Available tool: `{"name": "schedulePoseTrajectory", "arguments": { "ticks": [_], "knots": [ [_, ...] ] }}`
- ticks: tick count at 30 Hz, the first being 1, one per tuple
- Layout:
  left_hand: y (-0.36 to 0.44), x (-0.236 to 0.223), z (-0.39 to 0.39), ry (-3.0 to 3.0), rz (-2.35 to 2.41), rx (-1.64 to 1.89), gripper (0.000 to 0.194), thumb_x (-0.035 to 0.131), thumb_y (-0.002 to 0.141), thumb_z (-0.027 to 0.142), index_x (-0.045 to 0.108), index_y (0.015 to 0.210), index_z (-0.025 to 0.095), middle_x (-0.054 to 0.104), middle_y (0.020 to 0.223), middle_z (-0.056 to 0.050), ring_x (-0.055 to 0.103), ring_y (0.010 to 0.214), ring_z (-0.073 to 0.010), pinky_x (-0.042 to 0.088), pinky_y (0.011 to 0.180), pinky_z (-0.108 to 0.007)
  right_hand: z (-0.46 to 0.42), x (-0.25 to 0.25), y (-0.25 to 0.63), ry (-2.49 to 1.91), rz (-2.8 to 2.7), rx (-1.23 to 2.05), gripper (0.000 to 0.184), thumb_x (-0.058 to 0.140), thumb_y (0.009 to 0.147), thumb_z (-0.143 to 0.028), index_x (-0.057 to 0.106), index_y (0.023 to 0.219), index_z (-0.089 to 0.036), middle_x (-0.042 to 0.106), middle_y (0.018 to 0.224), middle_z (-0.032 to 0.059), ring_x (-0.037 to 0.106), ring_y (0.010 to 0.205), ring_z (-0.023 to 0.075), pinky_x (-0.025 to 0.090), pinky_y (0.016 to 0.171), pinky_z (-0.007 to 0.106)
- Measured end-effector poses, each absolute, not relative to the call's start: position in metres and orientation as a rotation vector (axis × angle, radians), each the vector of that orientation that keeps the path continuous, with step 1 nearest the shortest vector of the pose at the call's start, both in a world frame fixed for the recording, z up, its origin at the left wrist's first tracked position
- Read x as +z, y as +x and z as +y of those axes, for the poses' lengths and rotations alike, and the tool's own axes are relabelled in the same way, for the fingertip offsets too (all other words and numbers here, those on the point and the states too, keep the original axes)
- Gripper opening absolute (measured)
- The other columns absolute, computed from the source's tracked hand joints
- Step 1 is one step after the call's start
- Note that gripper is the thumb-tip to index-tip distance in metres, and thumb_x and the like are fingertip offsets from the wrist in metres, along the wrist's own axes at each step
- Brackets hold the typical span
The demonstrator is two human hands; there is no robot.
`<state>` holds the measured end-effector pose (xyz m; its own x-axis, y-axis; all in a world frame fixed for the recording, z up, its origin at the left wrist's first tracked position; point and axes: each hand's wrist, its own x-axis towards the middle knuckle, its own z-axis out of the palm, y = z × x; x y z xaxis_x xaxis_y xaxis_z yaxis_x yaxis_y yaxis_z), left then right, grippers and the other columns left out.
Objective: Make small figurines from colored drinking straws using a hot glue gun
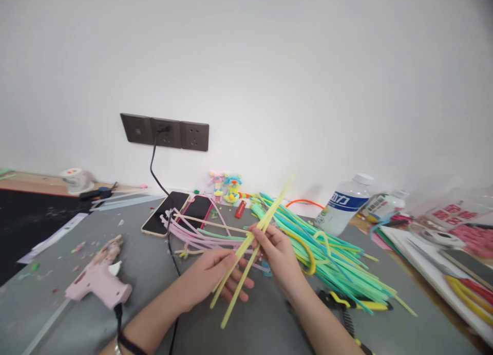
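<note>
Several yellow pipe cleaners (264, 222) cross each other between my hands, slanting from lower left to upper right. My right hand (278, 252) is closed, pinching them near the crossing between thumb and fingers. The thumb of my left hand (215, 274) presses on their lower part, while its other fingers reach loosely underneath; two long ends stick out below. Under and beside my right hand lies a large bundle of green, blue and yellow pipe cleaners (339, 265). Pink pipe cleaners (200, 238) lie behind my left hand.
A pink glue gun (100, 278) lies at left, its black cord passing my left forearm. Two phones (164, 216), a red lighter (241, 209) and small pipe-cleaner figures (232, 188) are by the wall. A bottle (344, 203), yellow-black pliers (346, 301) and scissors (468, 298) are at right.
</note>
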<state>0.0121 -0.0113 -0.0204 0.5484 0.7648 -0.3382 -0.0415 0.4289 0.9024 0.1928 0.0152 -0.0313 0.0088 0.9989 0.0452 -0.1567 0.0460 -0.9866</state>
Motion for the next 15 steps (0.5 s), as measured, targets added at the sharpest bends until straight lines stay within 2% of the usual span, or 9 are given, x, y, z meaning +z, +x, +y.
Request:
{"name": "schedulePoseTrajectory", "arguments": {
  "ticks": [9, 15],
  "knots": [
    [0.0080, -0.0238, -0.0088, 1.037, 0.805, 0.587, 0.050, 0.069, 0.080, 0.060, 0.069, 0.098, 0.013, 0.079, 0.095, -0.015, 0.076, 0.072, -0.0196, 0.057, 0.065, -0.025, 0.0184, -0.0303, 0.2029, -1.060, -1.091, 1.170, 0.041, 0.076, 0.076, -0.055, 0.072, 0.090, -0.016, 0.054, 0.059, -0.0038, 0.044, 0.045, 0.0087, 0.034, 0.041, 0.021],
    [0.0080, -0.0220, -0.0072, 1.127, 0.793, 0.543, 0.048, 0.066, 0.081, 0.061, 0.067, 0.085, 0.013, 0.078, 0.090, -0.013, 0.075, 0.071, -0.0203, 0.055, 0.057, -0.023, 0.0198, -0.0311, 0.2049, -1.067, -1.062, 1.123, 0.040, 0.075, 0.077, -0.053, 0.073, 0.092, -0.016, 0.055, 0.059, -0.0037, 0.043, 0.044, 0.0090, 0.035, 0.043, 0.022]
  ]
}}
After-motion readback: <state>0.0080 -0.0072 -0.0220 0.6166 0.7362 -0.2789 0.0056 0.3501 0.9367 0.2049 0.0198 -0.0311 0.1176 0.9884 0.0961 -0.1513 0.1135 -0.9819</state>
